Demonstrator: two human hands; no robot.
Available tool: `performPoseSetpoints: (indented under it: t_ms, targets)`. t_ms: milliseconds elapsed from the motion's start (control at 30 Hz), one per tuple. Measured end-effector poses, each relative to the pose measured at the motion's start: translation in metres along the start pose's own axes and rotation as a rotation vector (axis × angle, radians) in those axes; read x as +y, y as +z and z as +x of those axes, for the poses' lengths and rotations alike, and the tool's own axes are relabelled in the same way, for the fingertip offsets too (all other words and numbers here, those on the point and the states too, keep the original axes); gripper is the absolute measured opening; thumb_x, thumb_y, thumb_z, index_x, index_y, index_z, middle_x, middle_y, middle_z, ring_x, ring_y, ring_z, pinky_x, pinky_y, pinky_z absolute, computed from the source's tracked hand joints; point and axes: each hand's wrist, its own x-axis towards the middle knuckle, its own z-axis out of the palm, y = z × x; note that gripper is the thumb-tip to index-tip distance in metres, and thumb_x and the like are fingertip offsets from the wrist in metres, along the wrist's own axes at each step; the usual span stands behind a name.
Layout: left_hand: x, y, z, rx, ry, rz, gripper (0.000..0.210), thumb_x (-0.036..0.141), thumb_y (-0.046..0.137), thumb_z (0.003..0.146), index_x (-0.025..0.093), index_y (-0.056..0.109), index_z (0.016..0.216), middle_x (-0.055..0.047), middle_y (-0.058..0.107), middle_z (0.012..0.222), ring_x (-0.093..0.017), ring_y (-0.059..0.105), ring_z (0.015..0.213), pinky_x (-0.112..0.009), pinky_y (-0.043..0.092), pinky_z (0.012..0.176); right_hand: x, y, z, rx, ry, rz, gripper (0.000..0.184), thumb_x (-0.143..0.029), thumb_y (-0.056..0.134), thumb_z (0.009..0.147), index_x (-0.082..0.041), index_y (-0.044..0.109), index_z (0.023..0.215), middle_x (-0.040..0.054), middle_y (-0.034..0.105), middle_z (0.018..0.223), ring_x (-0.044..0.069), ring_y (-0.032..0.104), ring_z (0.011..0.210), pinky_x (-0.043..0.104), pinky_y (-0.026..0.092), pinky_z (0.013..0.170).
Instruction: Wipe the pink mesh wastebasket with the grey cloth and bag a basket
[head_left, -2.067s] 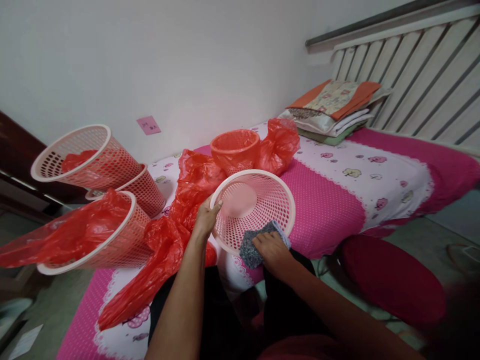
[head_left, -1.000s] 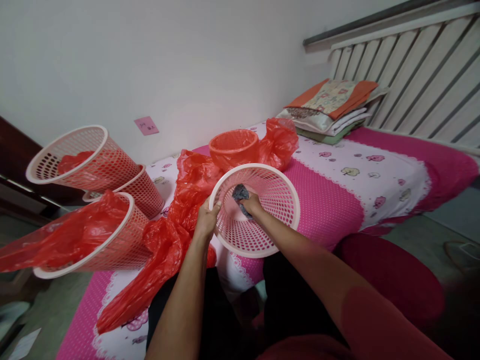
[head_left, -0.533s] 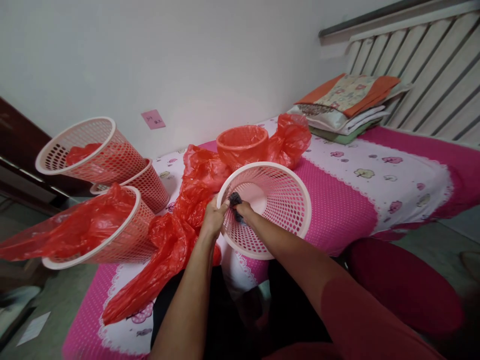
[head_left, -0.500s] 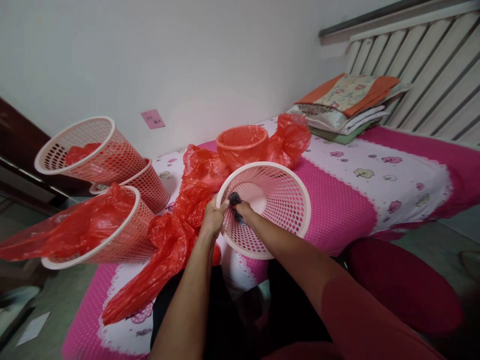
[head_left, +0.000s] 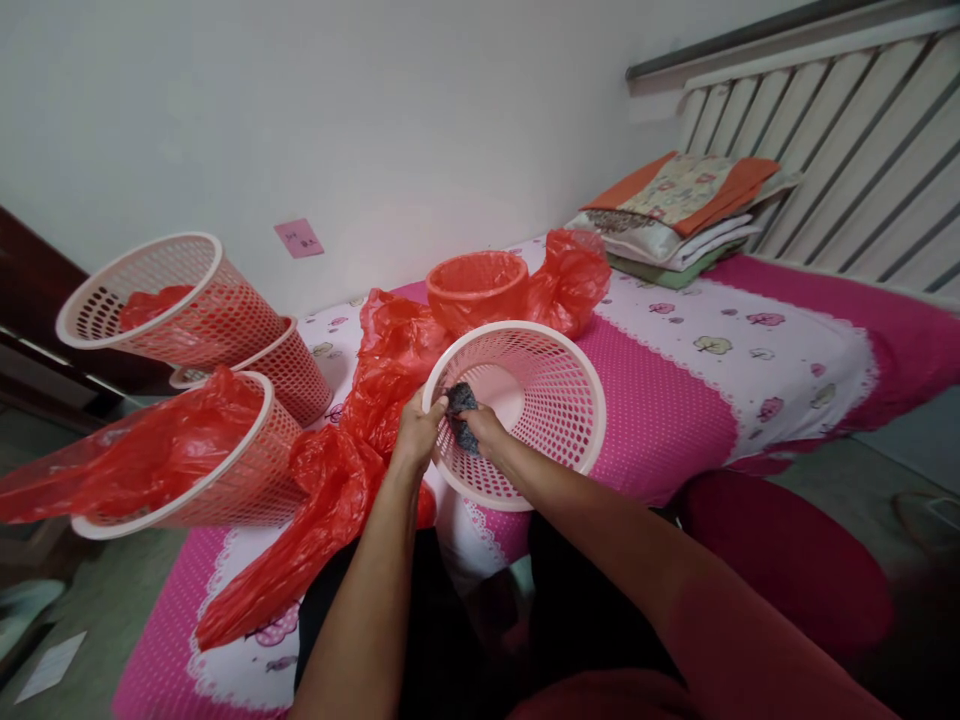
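The left hand (head_left: 417, 432) is gripping the rim of the held basket (head_left: 559, 410), and the right hand (head_left: 486, 432) is clutching a grey cloth (head_left: 465, 417) against the inside of its left wall. The held basket is facing its mouth toward the person, over the near side of the bed (head_left: 660, 425). Crumpled red bags (head_left: 341, 475) are crowding its left side, and a red-lined basket (head_left: 480, 312) is standing just behind it. Farther left of it, three pink baskets (head_left: 277, 465) are clustering. Behind it to the right, folded bedding (head_left: 675, 195) is lying; nearer on that side, a dark red seat (head_left: 784, 560) is sitting.
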Motion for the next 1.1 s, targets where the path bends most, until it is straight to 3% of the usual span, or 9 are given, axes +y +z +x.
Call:
performPoseSetpoints:
  t_ms: [200, 333, 533, 667, 733, 767, 933, 1000, 1100]
  targets:
    - [0.007, 0.006, -0.006, 0.004, 0.007, -0.019, 0.065, 0.062, 0.084, 0.077, 0.014, 0.077, 0.121, -0.012, 0.079, 0.117, -0.028, 0.071, 0.114, -0.042, 0.052, 0.106, -0.006, -0.005, -0.046, -0.092, -0.09, 0.061, 0.028, -0.024, 0.073, 0.057, -0.019, 0.068, 0.084, -0.0027, 0.067, 0.067, 0.015, 0.057, 0.062, 0.026, 0.046, 0.061]
    - [0.012, 0.007, -0.008, 0.022, -0.016, 0.042, 0.065, 0.065, 0.083, 0.077, 0.013, 0.078, 0.116, -0.008, 0.079, 0.102, -0.027, 0.072, 0.105, -0.038, 0.055, 0.097, -0.007, -0.017, -0.079, -0.164, -0.161, -0.052, 0.023, -0.024, 0.067, 0.058, -0.018, 0.07, 0.08, -0.0035, 0.065, 0.066, 0.014, 0.055, 0.063, 0.026, 0.043, 0.062]
    - [0.018, 0.007, -0.011, -0.039, 0.02, 0.067, 0.057, 0.044, 0.078, 0.08, 0.014, 0.076, 0.128, -0.014, 0.077, 0.135, -0.032, 0.067, 0.129, -0.044, 0.047, 0.115, -0.018, -0.062, -0.117, -0.504, -0.289, -0.409, 0.033, -0.017, 0.05, 0.056, -0.018, 0.074, 0.079, 0.0013, 0.073, 0.088, 0.016, 0.063, 0.079, 0.025, 0.049, 0.07]
    - [0.019, 0.009, -0.014, -0.119, 0.012, 0.116, 0.055, 0.023, 0.068, 0.069, 0.014, 0.079, 0.123, -0.009, 0.082, 0.122, -0.03, 0.073, 0.117, -0.044, 0.05, 0.113, -0.041, -0.104, -0.118, -0.801, -0.085, -0.664, 0.033, -0.014, 0.053, 0.058, -0.017, 0.077, 0.081, 0.0017, 0.074, 0.086, 0.016, 0.066, 0.076, 0.023, 0.048, 0.063]
    - [0.019, 0.011, -0.014, -0.129, 0.025, 0.127, 0.055, 0.02, 0.065, 0.067, 0.014, 0.08, 0.119, -0.008, 0.083, 0.117, -0.029, 0.073, 0.113, -0.044, 0.05, 0.112, -0.054, -0.115, -0.105, -0.744, -0.076, -0.712, 0.03, -0.014, 0.056, 0.061, -0.017, 0.078, 0.081, 0.0002, 0.073, 0.077, 0.016, 0.064, 0.07, 0.024, 0.049, 0.063]
    - [0.019, 0.012, -0.014, -0.125, 0.035, 0.122, 0.054, 0.019, 0.064, 0.066, 0.014, 0.08, 0.118, -0.008, 0.083, 0.116, -0.029, 0.073, 0.113, -0.043, 0.05, 0.113, -0.06, -0.116, -0.095, -0.648, -0.125, -0.698, 0.027, -0.015, 0.057, 0.063, -0.017, 0.078, 0.081, 0.0004, 0.074, 0.076, 0.016, 0.063, 0.069, 0.025, 0.05, 0.063]
    - [0.018, 0.012, -0.013, -0.125, 0.059, 0.11, 0.054, 0.016, 0.062, 0.065, 0.014, 0.08, 0.115, -0.008, 0.082, 0.113, -0.029, 0.073, 0.115, -0.043, 0.048, 0.115, -0.071, -0.09, -0.022, 0.053, -0.437, -0.633, 0.031, -0.021, 0.062, 0.075, -0.016, 0.08, 0.099, 0.0046, 0.08, 0.092, 0.019, 0.068, 0.078, 0.029, 0.054, 0.071]
    - [0.018, 0.011, -0.013, -0.12, 0.049, 0.128, 0.054, 0.015, 0.061, 0.064, 0.014, 0.079, 0.115, -0.007, 0.083, 0.108, -0.028, 0.074, 0.109, -0.043, 0.049, 0.113, -0.062, -0.076, 0.007, 0.113, -0.429, -0.66, 0.035, -0.02, 0.064, 0.075, -0.015, 0.08, 0.106, 0.0055, 0.081, 0.1, 0.021, 0.07, 0.088, 0.03, 0.055, 0.08]
    - [0.019, 0.011, -0.014, -0.118, 0.037, 0.152, 0.054, 0.014, 0.058, 0.064, 0.015, 0.079, 0.114, -0.006, 0.083, 0.103, -0.026, 0.074, 0.1, -0.043, 0.053, 0.108, -0.034, -0.063, 0.038, 0.112, -0.365, -0.707, 0.032, -0.021, 0.068, 0.076, -0.012, 0.08, 0.104, 0.0074, 0.081, 0.095, 0.023, 0.07, 0.09, 0.032, 0.056, 0.084]
